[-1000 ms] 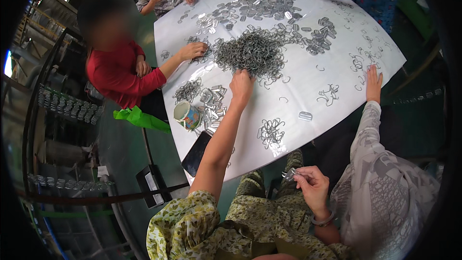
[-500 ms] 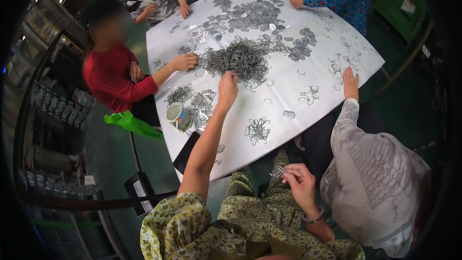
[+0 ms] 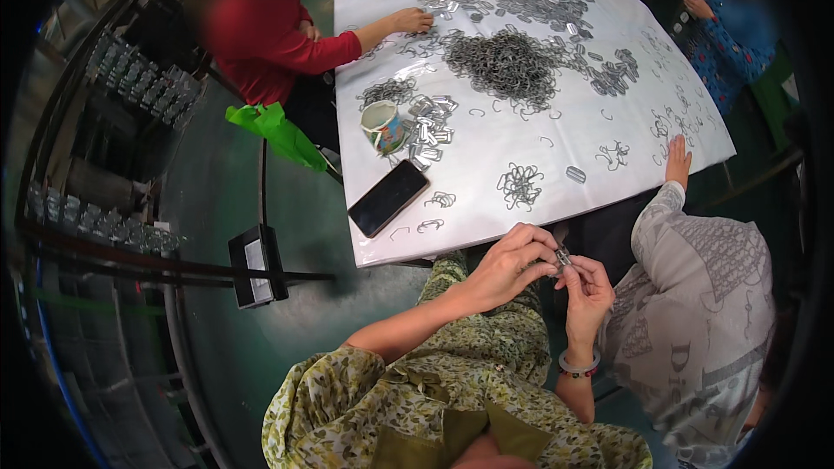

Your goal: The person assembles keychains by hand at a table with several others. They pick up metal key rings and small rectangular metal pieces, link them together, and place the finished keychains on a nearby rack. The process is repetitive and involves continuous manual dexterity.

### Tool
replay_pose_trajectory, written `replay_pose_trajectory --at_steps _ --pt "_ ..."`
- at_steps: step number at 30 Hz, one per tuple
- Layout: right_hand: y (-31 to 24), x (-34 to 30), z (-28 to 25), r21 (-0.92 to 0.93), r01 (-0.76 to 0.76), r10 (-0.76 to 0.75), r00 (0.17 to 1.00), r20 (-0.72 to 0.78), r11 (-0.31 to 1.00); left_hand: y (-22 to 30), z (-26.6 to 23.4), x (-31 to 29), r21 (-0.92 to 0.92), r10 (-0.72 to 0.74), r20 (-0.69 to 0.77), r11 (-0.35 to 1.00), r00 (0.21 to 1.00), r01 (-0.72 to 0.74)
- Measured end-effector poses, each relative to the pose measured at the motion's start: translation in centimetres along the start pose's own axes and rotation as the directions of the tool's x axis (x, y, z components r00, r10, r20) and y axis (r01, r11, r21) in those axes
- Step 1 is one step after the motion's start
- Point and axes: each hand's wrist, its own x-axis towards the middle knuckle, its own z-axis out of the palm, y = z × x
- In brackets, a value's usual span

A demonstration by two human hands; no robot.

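Just off the table's near edge, my left hand [image 3: 508, 271] and my right hand [image 3: 589, 295] meet at a small shiny metal buckle [image 3: 563, 257]. Both pinch it between thumb and fingers; whether a wire ring sits in the left fingertips is hidden. A bracelet circles my right wrist. Nearest to my hands on the white-covered table [image 3: 452, 247] lie a small cluster of bent wire rings [image 3: 520, 185] and a single slotted oval plate [image 3: 575, 175]. A dense heap of grey wire rings [image 3: 504, 65] lies farther in, with flat slotted plates [image 3: 539, 2] spread behind it.
A black phone [image 3: 388, 198] lies at the table's near left corner. Behind it stand a paper cup [image 3: 382, 127] and a pile of shiny buckles [image 3: 430, 126]. Co-workers' hands rest at the left [image 3: 410, 21] and right [image 3: 678, 161]. A green bag [image 3: 276, 135] hangs left.
My left hand has come back from the heap of wire rings to join my right hand at the buckle. The view has shifted, baring the phone. The blue-sleeved co-worker's hand has left the table.
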Motion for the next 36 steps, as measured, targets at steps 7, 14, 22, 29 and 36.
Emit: replay_pose_trajectory --at_steps 7,14,22,29,36 --pt "-0.1 -0.3 0.0 -0.008 0.013 -0.013 1.000 -0.006 1.000 1.0 0.7 -0.4 0.081 0.120 -0.054 0.990 0.991 -0.116" --pt "0.3 0.3 0.2 -0.042 0.038 -0.039 0.999 -0.028 0.998 0.3 0.4 -0.5 0.127 0.145 -0.072 0.983 0.987 -0.135" --pt "-0.8 4.3 -0.5 -0.079 0.024 -0.012 0.990 0.143 0.997 -2.5 -0.7 -0.4 -0.215 0.175 -0.087 0.958 0.981 -0.190" --pt "4.4 15.9 8.9 -0.284 -0.074 0.210 0.848 0.487 0.956 -3.8 -2.1 -1.2 -0.234 0.222 -0.088 0.943 0.971 -0.237" --pt "12.7 20.3 20.0 -0.622 0.645 -0.171 0.742 0.648 0.445 -3.9 -3.3 -3.3 -0.197 0.200 -0.082 0.957 0.976 -0.212"
